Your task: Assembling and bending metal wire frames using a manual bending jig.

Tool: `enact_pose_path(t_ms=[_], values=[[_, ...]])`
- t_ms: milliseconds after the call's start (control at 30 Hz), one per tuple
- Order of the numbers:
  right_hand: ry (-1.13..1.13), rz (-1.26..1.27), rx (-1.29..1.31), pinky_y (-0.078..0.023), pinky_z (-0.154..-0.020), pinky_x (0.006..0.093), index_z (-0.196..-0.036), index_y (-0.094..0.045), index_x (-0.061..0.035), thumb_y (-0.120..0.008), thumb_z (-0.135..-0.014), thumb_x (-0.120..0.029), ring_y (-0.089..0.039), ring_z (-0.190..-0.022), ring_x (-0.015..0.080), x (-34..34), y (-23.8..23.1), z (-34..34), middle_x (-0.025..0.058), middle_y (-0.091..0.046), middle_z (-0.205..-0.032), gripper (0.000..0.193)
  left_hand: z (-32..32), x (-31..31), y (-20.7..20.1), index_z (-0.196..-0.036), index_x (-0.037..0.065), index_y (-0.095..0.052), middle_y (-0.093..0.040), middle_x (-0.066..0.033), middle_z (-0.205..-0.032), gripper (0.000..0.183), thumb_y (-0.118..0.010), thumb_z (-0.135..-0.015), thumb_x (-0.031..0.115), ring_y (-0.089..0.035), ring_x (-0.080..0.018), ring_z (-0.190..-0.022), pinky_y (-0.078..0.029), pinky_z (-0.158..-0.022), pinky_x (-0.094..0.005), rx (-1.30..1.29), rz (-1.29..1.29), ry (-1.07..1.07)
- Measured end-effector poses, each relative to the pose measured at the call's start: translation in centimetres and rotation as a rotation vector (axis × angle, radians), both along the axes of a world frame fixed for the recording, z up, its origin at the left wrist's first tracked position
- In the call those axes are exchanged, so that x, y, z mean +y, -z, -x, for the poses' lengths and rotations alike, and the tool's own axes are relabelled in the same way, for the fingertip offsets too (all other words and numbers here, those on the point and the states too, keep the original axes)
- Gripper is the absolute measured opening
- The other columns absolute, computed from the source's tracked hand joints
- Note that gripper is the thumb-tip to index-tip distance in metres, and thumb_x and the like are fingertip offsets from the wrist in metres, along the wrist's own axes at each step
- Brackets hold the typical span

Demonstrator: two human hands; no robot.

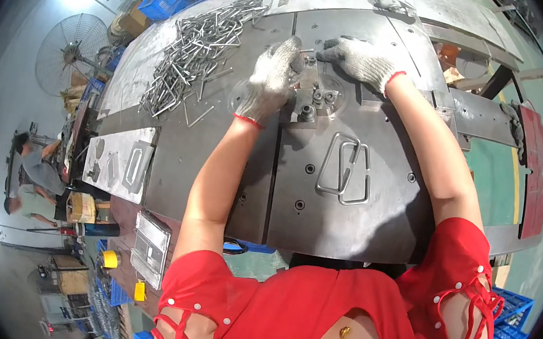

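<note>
My left hand [273, 80], in a white knit glove with a red cuff, is closed beside a bolted metal fixture [312, 101]. A short piece of thin metal rod [306, 51] shows at its fingertips. Across the fixture's far end, my right hand [362, 61], gloved alike, has its fingers bent together near the rod; what they pinch is hidden. Nearer to me, two bent metal rod frames [345, 171] lie overlapping on the steel table [212, 163].
A heap of bent metal rods [194, 52] covers the table's far left. A pale plate [120, 160] lies at the left edge. Blue crates [170, 0] stand behind. A large fan [72, 52] and a co-worker [40, 168] are off to the left.
</note>
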State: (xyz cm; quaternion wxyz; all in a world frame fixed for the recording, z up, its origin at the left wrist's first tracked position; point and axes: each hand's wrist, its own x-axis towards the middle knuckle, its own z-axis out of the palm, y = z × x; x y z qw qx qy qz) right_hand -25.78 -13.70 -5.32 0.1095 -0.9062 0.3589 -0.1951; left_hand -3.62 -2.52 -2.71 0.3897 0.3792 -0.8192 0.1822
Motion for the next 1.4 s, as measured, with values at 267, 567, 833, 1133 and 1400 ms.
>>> enact_pose_path(t_ms=[267,567,833,1133,1400], values=[[-0.194,0.076,-0.058,-0.05,-0.099,0.0427,-0.122,-0.071,-0.0203,-0.051,-0.089,-0.008,-0.062,-0.114,0.0368,-0.9,0.7,-0.5,0.0158,-0.063,-0.129,0.04,0.4,1.2,-1.4,-0.121,0.003,-0.062,-0.066,-0.0193,-0.109,0.032,-0.047,-0.099,0.02,-0.063,-0.0382,-0.102,-0.05,-0.093,-0.0456,0.326,-0.593,-0.032],[-0.191,-0.207,-0.114,-0.042,-0.104,0.0364,-0.119,-0.067,-0.0002,-0.051,-0.086,0.003,-0.058,-0.118,0.0363,-2.8,1.0,1.3,0.0199,-0.064,-0.124,0.036,2.9,1.4,-2.3,-0.093,0.006,-0.065,-0.064,-0.0092,-0.08,0.042,-0.048,-0.098,0.045,-0.06,-0.0214,-0.07,-0.051,-0.07,-0.0364,0.831,-0.804,0.104],[-0.247,-0.284,-0.194,-0.039,-0.106,0.0323,-0.122,-0.065,0.0024,-0.047,-0.083,0.009,-0.059,-0.118,0.0308,-4.2,2.2,0.4,0.0187,-0.065,-0.123,0.044,2.1,2.0,-2.8,-0.083,0.008,-0.063,-0.063,-0.0108,-0.081,0.035,-0.044,-0.097,0.034,-0.061,-0.0235,-0.075,-0.05,-0.069,-0.0373,0.701,-0.753,0.087],[-0.24,-0.264,-0.131,-0.039,-0.108,0.0317,-0.126,-0.063,0.0035,-0.044,-0.083,0.011,-0.058,-0.122,0.0275,-4.9,2.4,1.1,0.0167,-0.066,-0.127,0.047,1.7,2.1,-2.3,-0.082,0.008,-0.064,-0.063,-0.0101,-0.08,0.027,-0.049,-0.092,0.029,-0.063,-0.0244,-0.073,-0.051,-0.066,-0.0378,0.528,-0.583,0.106],[-0.258,-0.289,-0.113,-0.033,-0.113,0.0314,-0.135,-0.057,0.0033,-0.044,-0.084,0.009,-0.051,-0.133,0.0243,-5.4,2.4,0.8,0.0156,-0.06,-0.138,0.053,1.5,0.6,-0.7,-0.091,0.011,-0.067,-0.065,-0.0111,-0.09,0.017,-0.053,-0.091,0.022,-0.065,-0.0284,-0.082,-0.052,-0.071,-0.0406,0.353,-0.42,0.03]])
